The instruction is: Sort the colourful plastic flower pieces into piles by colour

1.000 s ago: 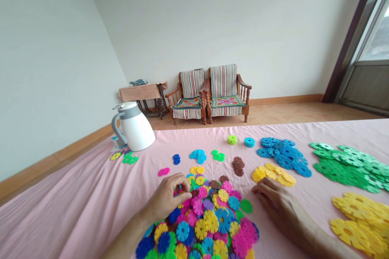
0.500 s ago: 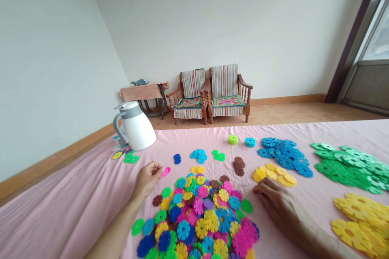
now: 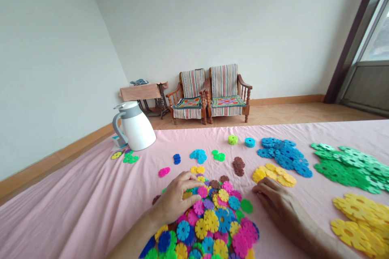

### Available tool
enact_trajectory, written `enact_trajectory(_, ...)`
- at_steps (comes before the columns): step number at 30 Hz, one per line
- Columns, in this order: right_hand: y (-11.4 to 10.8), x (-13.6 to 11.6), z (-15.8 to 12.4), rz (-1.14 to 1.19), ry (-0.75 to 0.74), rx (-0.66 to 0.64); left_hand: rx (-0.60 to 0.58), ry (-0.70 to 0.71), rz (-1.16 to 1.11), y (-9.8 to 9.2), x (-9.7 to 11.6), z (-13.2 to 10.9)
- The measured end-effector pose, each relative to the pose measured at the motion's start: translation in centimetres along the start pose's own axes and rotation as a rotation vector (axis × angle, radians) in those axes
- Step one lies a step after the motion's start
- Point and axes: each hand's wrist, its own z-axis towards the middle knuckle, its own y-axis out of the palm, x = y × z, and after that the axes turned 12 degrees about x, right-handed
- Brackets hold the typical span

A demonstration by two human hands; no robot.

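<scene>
A large mixed pile of flower-shaped plastic discs (image 3: 209,222) lies on the pink cloth (image 3: 91,206). Over its upper left part is my left hand (image 3: 179,194), fingers apart, thumb and fingertips beside a pink disc (image 3: 202,192). My right hand (image 3: 273,198) rests on the cloth right of the pile, fingers curled, its fingertips just below a small yellow group (image 3: 275,175); whether anything is under them is hidden. Beyond the pile lie small groups: pink (image 3: 164,172), dark blue (image 3: 176,159), light blue (image 3: 198,156), green (image 3: 218,156) and brown (image 3: 238,166).
A white jug (image 3: 138,129) stands at the back left, with a few discs (image 3: 130,157) before it. Two stacks, lime (image 3: 232,140) and blue (image 3: 250,142), sit at the back. Larger blue (image 3: 285,156), green (image 3: 352,168) and yellow (image 3: 361,222) heaps lie right.
My left hand has moved right and down from the pink discs onto the mixed pile, and its fingers have spread. Two overlapping pink discs now show uncovered. My right hand has stayed put.
</scene>
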Motion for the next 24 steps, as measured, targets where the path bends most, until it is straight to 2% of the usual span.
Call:
enact_trajectory(10, 0.0, -0.1, 0.0, 0.001, -0.003, 0.007, 0.063, -0.055, 0.032, 1.4, 0.6, 0.5)
enact_trajectory(14, 0.0, -0.2, -0.1, -0.019, 0.003, -0.019, 0.062, -0.142, -0.084, 1.1, 0.1, 0.7)
enact_trajectory(17, 0.0, -0.1, -0.1, -0.027, 0.003, -0.031, 0.205, -0.215, -0.158, -0.4, -1.5, 1.2)
enact_trajectory(21, -0.1, -0.1, 0.0, -0.025, -0.003, -0.027, 0.485, -0.33, -0.082, -3.3, -5.7, 1.4)
enact_trajectory(24, -0.1, -0.1, 0.0, -0.013, -0.008, -0.012, 0.557, -0.413, 0.029, -4.7, -9.0, 0.9)
